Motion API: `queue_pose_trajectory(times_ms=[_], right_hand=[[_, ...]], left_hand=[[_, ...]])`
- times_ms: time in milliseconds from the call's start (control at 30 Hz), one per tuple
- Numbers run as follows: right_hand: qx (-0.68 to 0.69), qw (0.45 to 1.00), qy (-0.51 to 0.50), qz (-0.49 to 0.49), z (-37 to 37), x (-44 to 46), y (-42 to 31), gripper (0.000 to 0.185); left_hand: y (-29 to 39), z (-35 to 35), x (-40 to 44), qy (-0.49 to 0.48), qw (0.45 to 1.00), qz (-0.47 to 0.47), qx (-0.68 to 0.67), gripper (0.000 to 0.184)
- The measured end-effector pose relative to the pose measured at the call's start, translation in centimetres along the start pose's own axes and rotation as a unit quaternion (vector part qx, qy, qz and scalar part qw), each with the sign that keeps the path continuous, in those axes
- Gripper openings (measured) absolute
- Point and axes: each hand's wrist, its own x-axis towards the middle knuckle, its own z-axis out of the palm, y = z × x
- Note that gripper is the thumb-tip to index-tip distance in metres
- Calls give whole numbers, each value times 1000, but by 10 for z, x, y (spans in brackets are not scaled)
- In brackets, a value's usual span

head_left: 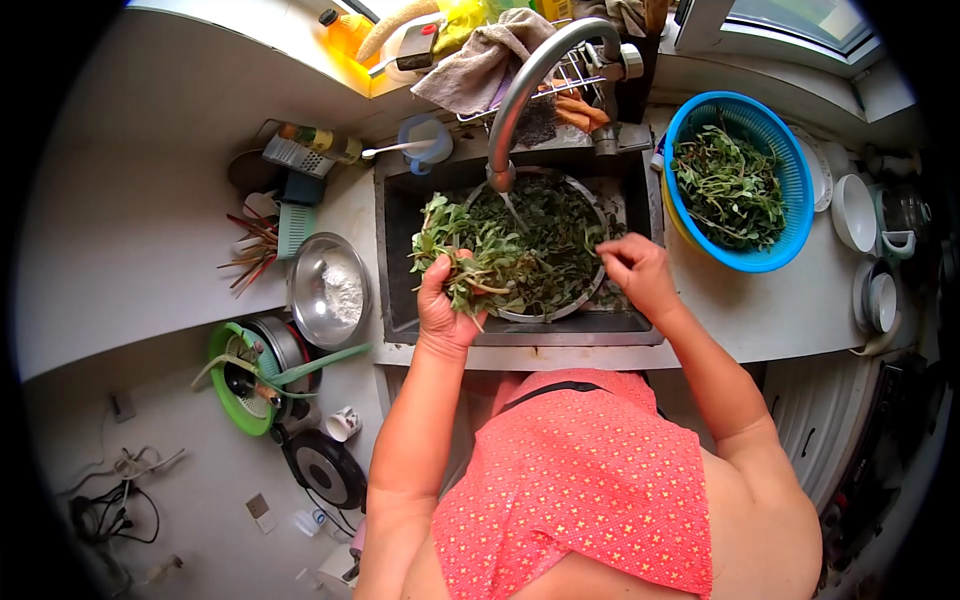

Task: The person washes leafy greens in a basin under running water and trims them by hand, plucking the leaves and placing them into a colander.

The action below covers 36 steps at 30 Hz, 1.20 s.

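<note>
I've got the sink [398, 230] in view, the metal basin [545, 317] inside it, greens [545, 250] heaped within; 1 leafy bunch [440, 240] over its left side, grasped in my left hand [445, 305]; my right hand [640, 275], fingers curled, at the right rim, whether pinching anything I can't tell.

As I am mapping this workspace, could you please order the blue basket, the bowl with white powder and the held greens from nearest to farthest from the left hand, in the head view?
From the left hand:
1. Held greens: in its grasp.
2. Bowl with white powder: left of the sink.
3. Blue basket: right, beyond the sink.
</note>
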Motion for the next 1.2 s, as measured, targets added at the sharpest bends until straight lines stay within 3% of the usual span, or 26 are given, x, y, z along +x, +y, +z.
queue_pose_trajectory(times_ms=[33, 67, 100, 133, 167, 267, 333, 467, 533, 667, 733, 833, 1033, 1100, 1200], right_hand=[[-144, 986, -81, -11, 0, -9, 9, 23], [-141, 987, -82, -10, -2, -17, 7, 23], [-205, 966, -152, 38, -6, -25, 2, 25], [-266, 935, -220, 87, -8, -31, 0, 28], [-264, 935, -220, 87, -7, -33, 1, 28], [-182, 962, -184, 90, -3, -38, 2, 31], [-71, 985, -148, 44, -2, -29, -4, 30], [61, 992, -106, 27, 3, -6, -34, 29], [116, 992, -32, -36, 1, 8, -59, 26], [123, 981, 47, -145, 0, 34, -107, 26], [83, 957, 92, -263, 3, 46, -123, 20], [29, 946, 67, -317, 11, 53, -125, 14], [104, 954, 69, -272, 9, 48, -121, 7], [207, 967, 21, -147, 0, 41, -122, 7], [231, 965, 25, -124, -7, 37, -111, 5]], left_hand=[[1, 3, 0, -15, 999, 30, -21, 14], [4, 6, 0, -4, 999, 32, -23, 15], [5, 4, 1, -2, 999, 31, -21, 15], [7, 0, 2, -50, 998, 25, -22, 16], [9, -2, 3, -98, 995, 18, -23, 17], [13, -1, 4, -129, 991, 2, -35, 18], [13, 8, 4, -140, 989, 6, -48, 19], [15, 6, 7, -188, 980, -34, -52, 20], [15, 5, 7, -197, 978, -49, -43, 20], [9, 17, 1, -152, 987, -53, -1, 21], [7, 24, -1, -128, 990, -52, 11, 22], [7, 12, 1, -147, 987, -58, 12, 21], [11, 4, -4, -147, 988, -47, 9, 20], [13, 0, -4, -152, 987, -47, 10, 19], [15, -4, -5, -158, 986, -54, -5, 19]])
